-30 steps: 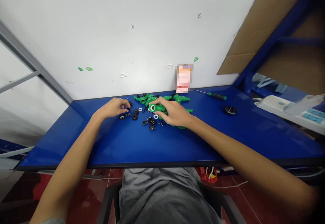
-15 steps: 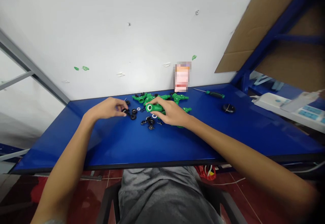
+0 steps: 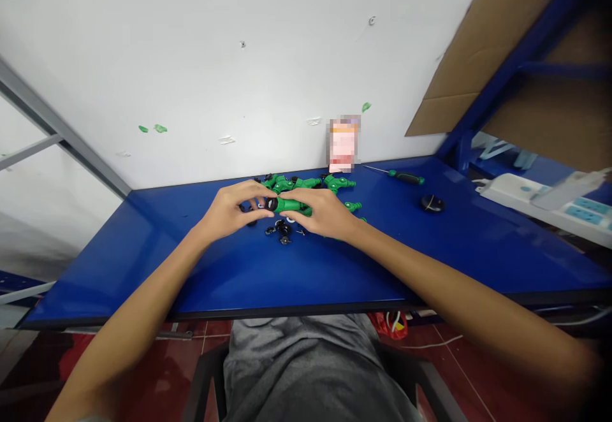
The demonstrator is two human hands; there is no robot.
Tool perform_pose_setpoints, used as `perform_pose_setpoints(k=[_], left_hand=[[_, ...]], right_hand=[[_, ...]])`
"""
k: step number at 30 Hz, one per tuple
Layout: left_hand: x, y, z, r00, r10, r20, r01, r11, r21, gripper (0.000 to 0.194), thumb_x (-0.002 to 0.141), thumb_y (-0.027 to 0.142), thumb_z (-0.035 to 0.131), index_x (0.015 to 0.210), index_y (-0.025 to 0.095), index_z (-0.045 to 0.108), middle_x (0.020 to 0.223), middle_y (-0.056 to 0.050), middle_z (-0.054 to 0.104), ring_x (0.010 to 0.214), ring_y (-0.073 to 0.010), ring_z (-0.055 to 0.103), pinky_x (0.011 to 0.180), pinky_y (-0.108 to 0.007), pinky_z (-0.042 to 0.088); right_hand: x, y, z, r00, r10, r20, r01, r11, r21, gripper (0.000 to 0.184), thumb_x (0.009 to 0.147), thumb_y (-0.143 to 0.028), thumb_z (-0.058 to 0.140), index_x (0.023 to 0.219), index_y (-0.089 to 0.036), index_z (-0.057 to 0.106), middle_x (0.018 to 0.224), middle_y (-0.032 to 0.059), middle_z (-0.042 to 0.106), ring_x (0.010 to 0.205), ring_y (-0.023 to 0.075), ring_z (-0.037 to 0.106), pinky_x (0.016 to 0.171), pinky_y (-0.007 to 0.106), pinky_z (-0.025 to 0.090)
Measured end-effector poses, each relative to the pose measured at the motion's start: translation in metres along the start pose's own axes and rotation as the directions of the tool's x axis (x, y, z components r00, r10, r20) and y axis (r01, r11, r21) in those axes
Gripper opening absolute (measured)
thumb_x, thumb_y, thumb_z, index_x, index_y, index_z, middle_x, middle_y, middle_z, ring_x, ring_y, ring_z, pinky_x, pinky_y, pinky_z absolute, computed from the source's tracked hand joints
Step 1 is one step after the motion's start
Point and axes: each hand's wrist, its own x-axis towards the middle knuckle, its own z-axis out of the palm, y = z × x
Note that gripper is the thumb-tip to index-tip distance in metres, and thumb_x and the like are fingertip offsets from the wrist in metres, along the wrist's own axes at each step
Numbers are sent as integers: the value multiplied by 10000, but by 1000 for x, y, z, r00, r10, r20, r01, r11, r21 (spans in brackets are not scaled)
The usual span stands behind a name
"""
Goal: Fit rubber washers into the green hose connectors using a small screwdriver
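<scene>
The right hand (image 3: 329, 214) grips a green fitting (image 3: 289, 205), the left hand (image 3: 233, 210) a black ring (image 3: 271, 204). That pink card (image 3: 343, 145) is unreadably blurred.

Blue worktop (image 3: 454, 250) before a pale wall (image 3: 191, 78)
A green-and-black screwdriver (image 3: 406, 177) lies toward the back, a dark round object (image 3: 432, 203) near it; a pixelated item (image 3: 343, 148) stands by the wall. Rightward: white power strip (image 3: 514, 191), brown cardboard (image 3: 459, 71), blue beam (image 3: 519, 68). Below: red bag (image 3: 396, 327), tiled floor (image 3: 452, 371).
</scene>
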Motion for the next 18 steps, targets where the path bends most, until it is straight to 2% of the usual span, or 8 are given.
perform_pose_setpoints(k=[4, 8, 11, 14, 18], left_hand=[[-1, 0, 1, 998, 70, 4, -70, 994, 81, 343, 1001, 461, 784, 1231, 207, 791, 1077, -84, 789, 807, -138, 726, 785, -278, 636], [-1, 0, 2, 997, 71, 25, -73, 990, 119, 347, 1018, 466, 761, 1248, 207, 784, 1113, -95, 797, 827, -149, 733, 799, -291, 639], [-2, 0, 4, 997, 73, 24, -74, 995, 67, 306, 1017, 409, 774, 1252, 214, 787, 1156, -94, 798, 854, -147, 748, 808, -285, 651], [-1, 2, 6, 996, 86, 26, -86, 996, -6, 246, 1040, 321, 750, 1263, 227, 791, 1217, -102, 799, 1002, -174, 776, 853, -296, 666], [2, 9, 7, 998, 67, 2, -66, 994, -92, 178, 1024, 293, 769, 1188, 252, 827, 1249, -99, 807, 1124, -204, 774, 987, -377, 659]], right_hand=[[-1, -1, -1, 1000, -4, 27, 4, 1000, -25, 325, 1038, -357, 732, 1322, -208, 786, 1229, 114, 850, 1073, 289, 824, 948, 430, 661], [-1, -2, -5, 998, -16, 63, 18, 999, -39, 338, 1070, -364, 685, 1354, -195, 758, 1241, 127, 840, 1096, 295, 811, 939, 427, 643], [0, -1, -8, 996, -29, 87, 31, 999, -25, 341, 1077, -396, 673, 1332, -187, 761, 1186, 128, 846, 1042, 295, 809, 891, 416, 628], [2, 0, -11, 993, -26, 112, 22, 999, 39, 339, 1069, -450, 685, 1261, -190, 788, 1122, 113, 854, 957, 277, 808, 847, 393, 611], [5, 1, -13, 994, 11, 106, -23, 993, 116, 341, 1049, -489, 710, 1195, -198, 811, 1123, 98, 861, 964, 274, 816, 859, 383, 600]])
